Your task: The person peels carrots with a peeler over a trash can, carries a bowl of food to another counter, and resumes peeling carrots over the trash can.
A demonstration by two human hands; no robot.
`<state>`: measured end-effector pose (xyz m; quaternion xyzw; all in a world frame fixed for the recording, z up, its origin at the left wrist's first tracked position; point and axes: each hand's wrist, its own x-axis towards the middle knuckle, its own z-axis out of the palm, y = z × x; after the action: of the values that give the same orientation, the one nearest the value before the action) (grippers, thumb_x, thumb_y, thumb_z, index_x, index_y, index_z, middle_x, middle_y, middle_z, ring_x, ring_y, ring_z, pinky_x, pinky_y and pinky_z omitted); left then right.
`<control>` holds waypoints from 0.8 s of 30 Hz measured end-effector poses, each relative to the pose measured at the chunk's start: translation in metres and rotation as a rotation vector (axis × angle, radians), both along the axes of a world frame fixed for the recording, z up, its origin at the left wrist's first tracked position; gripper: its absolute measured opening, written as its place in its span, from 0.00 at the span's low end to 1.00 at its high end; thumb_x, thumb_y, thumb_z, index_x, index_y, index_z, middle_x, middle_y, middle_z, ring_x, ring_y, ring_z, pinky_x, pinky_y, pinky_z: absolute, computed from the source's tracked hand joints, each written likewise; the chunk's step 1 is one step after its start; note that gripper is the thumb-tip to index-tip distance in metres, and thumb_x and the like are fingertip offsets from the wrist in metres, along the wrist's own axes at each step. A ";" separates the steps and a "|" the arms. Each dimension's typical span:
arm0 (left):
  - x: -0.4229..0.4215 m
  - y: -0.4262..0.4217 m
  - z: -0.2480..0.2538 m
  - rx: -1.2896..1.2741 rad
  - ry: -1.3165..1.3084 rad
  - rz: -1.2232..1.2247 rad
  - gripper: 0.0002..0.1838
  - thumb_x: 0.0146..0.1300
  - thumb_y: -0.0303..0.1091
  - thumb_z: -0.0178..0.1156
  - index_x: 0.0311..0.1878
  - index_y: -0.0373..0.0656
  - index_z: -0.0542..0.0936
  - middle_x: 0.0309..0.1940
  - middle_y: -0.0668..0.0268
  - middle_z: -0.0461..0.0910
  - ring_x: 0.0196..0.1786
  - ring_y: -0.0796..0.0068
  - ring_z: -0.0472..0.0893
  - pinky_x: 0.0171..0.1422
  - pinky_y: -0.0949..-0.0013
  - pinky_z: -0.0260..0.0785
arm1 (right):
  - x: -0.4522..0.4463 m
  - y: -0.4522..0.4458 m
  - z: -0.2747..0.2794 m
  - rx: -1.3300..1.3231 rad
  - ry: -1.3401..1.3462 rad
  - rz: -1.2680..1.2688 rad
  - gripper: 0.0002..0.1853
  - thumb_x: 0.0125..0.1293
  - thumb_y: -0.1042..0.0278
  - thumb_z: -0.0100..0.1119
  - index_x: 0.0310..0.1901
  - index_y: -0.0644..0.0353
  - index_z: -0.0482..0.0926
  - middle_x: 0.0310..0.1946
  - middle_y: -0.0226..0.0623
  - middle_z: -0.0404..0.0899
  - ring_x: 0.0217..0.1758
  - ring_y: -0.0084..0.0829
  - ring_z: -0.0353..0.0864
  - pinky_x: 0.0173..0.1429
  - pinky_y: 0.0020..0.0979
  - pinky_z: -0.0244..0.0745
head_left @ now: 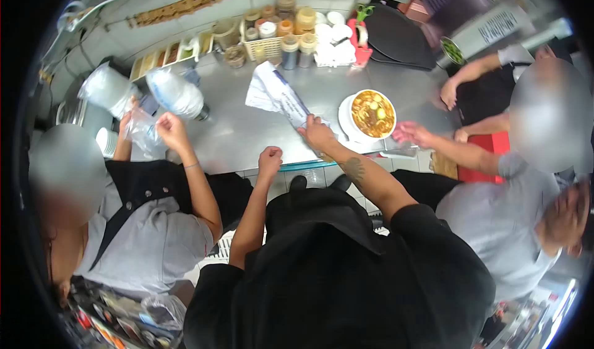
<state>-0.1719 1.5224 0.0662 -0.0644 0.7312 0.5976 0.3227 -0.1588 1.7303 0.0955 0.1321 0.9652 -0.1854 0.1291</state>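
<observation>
My right hand (318, 132) is closed round the near end of a long white printed packet (286, 95) with dark blue lettering, which slants away across the steel counter. A crumpled white sheet (263, 88) lies along its far end. Close to the counter's front edge, my left hand (270, 161) is curled closed, with nothing seen in it. Right of the packet stands a white bowl (348, 127) of reddish soup with pale round pieces (373, 109). Another person's open hand (413, 134) is just beside the bowl.
A person at left handles a clear plastic bag (144, 131) near wrapped stacks (175, 93). Spice jars (289, 51), a topping tray (170, 58), a red holder (359, 43) and black trays (396, 37) line the back. Two people stand at right.
</observation>
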 end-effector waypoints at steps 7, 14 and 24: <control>-0.087 0.085 -0.006 -0.347 0.597 -0.055 0.33 0.56 0.54 0.65 0.55 0.36 0.74 0.47 0.50 0.80 0.54 0.50 0.79 0.56 0.51 0.71 | 0.013 0.004 0.012 -0.117 -0.047 0.028 0.50 0.60 0.36 0.61 0.65 0.74 0.52 0.55 0.65 0.69 0.54 0.61 0.77 0.56 0.48 0.76; -0.108 0.117 0.011 -0.566 0.441 -0.291 0.53 0.45 0.64 0.70 0.65 0.37 0.61 0.60 0.46 0.70 0.62 0.45 0.72 0.62 0.48 0.68 | 0.045 -0.005 0.007 -0.065 -0.091 -0.050 0.58 0.55 0.34 0.65 0.67 0.79 0.47 0.61 0.64 0.62 0.61 0.62 0.70 0.61 0.46 0.73; -0.125 0.101 0.015 -0.110 0.232 -0.380 0.47 0.46 0.43 0.79 0.60 0.31 0.60 0.56 0.45 0.74 0.58 0.57 0.77 0.61 0.60 0.71 | 0.036 0.021 0.051 -0.203 -0.047 0.048 0.38 0.65 0.39 0.56 0.59 0.71 0.70 0.55 0.63 0.68 0.55 0.64 0.73 0.59 0.53 0.71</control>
<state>-0.2971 1.6232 0.0808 0.1262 0.7938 0.4887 0.3393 -0.1226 1.7517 0.1461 0.0996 0.9411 -0.2758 0.1686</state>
